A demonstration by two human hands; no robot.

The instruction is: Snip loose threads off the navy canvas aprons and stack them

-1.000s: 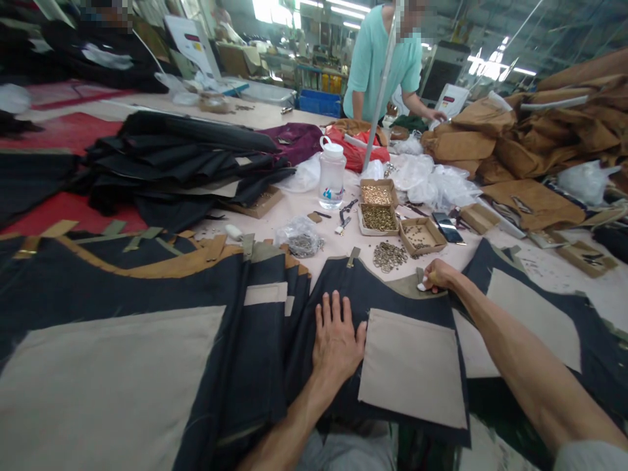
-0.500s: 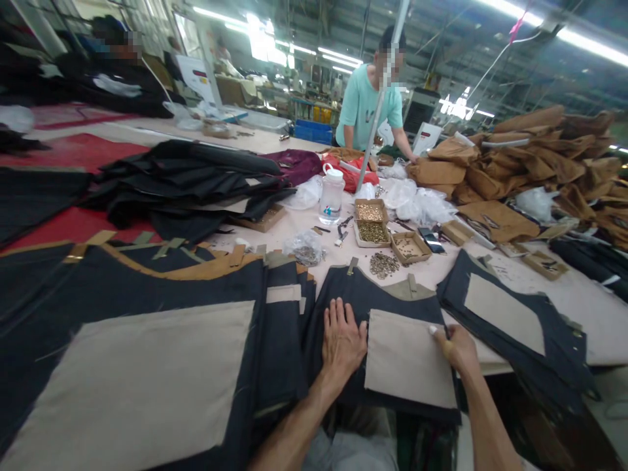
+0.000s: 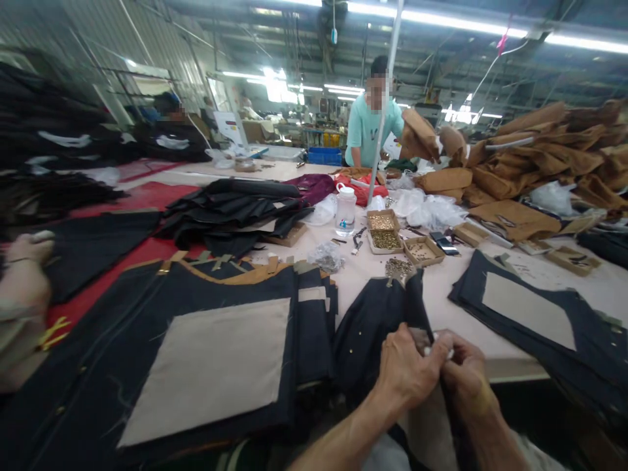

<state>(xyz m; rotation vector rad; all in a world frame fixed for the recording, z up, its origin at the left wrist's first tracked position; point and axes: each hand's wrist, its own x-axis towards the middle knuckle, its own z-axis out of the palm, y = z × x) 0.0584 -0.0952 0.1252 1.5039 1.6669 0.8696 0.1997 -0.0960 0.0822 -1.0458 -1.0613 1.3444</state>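
While both hands were up at the table's (image 3: 505, 347) near edge, the dark garment piece (image 3: 366, 327) sat between the two dark panel stacks, part on the tabletop, its right side lifted and folded. Left hand (image 3: 405, 373): fingers curled together, clamped on the fold. Right hand (image 3: 468, 376): thumb and fingertips pinched on the same fold, right beside the left. Something white showed at the fingertips; couldn't tell what. Left stack (image 3: 220, 360) and right stack (image 3: 530, 307) each had a beige patch on top. Loose metal bits (image 3: 398, 269) lay just past the piece's far end, with small open boxes (image 3: 385, 241), a phone (image 3: 444, 244) and a clear bottle (image 3: 345, 214) beyond. Across the table, a person in a teal shirt (image 3: 360, 131) was by raised brown cloth (image 3: 420, 135). Another person's hand (image 3: 30, 252) was at the left edge, blurred.
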